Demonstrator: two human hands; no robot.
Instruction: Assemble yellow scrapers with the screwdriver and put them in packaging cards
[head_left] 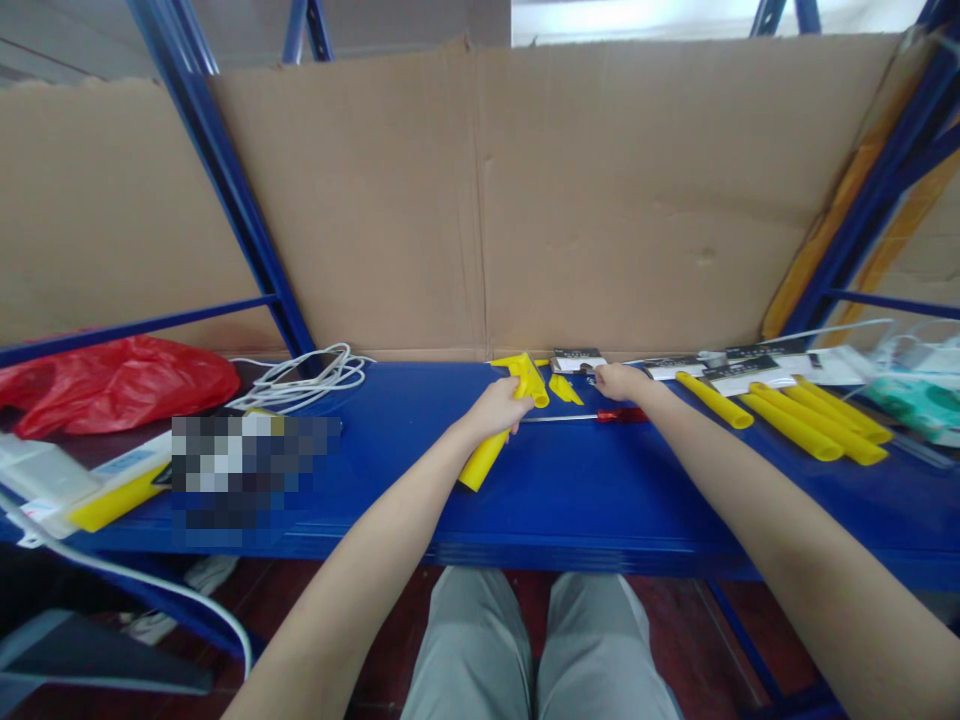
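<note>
My left hand [501,408] is wrapped round a yellow plastic tube [484,462] topped by a yellow angled fitting [525,372]. The tube tilts over the blue shelf. Farther right, my right hand [616,381] is closed, its fingertips down at some small metal parts [590,378]; what they pinch is too small to make out. Between the hands lie a small yellow plastic piece [565,390] and a screwdriver with a red handle [621,415], its shaft pointing left. Just behind the metal parts is a black-and-white packet [577,359].
Several yellow tubes [795,424] and packets [739,377] lie at the right. On the left are a coiled white cable [330,378], a red plastic bag [135,380] and another yellow piece [120,498]. A cardboard sheet [600,200] stands behind the blue shelf [405,450].
</note>
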